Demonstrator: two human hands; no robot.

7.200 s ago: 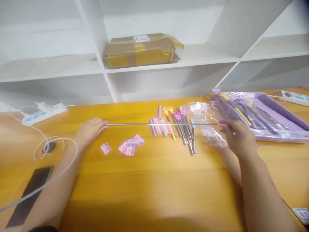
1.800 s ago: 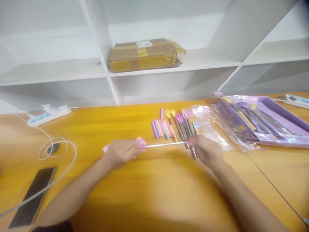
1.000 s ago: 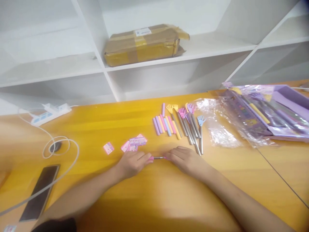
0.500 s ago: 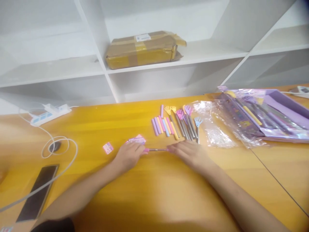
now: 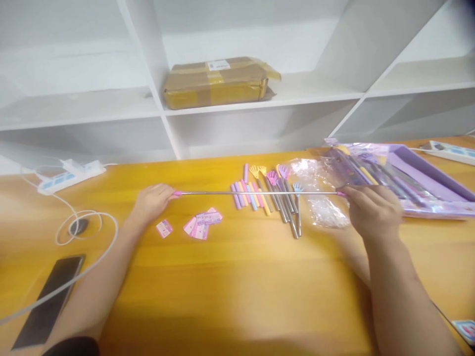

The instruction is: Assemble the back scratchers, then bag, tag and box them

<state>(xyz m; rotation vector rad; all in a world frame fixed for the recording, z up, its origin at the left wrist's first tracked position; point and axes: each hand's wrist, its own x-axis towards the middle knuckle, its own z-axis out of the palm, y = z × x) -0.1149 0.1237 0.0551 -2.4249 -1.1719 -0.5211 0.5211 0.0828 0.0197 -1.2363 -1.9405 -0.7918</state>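
A telescopic back scratcher [image 5: 241, 193] is stretched out long and level above the table, its thin metal rod between two pink ends. My left hand [image 5: 154, 201] is closed on one pink end, and my right hand [image 5: 373, 207] grips the other; the fingers hide most of both ends. Behind the rod lie several back scratchers [image 5: 287, 200] with yellow, pink, purple and blue claw heads. Beside them is a row of pastel handle sleeves [image 5: 245, 195]. Pink printed cards [image 5: 200, 228] are fanned out nearer my left hand, with a single card [image 5: 164, 228] apart from them.
Clear plastic wrapping [image 5: 322, 207] lies by a purple box [image 5: 434, 170] holding packaged scratchers at right. A power strip [image 5: 70, 177], a looped white cable [image 5: 117, 232] and a dark phone-like slab [image 5: 50, 299] are at left. A taped carton [image 5: 217, 86] rests on the white shelf behind.
My hands have moved far apart and upward, drawing the short back scratcher out into a long rod. The fanned cards, partly covered before, now show fully.
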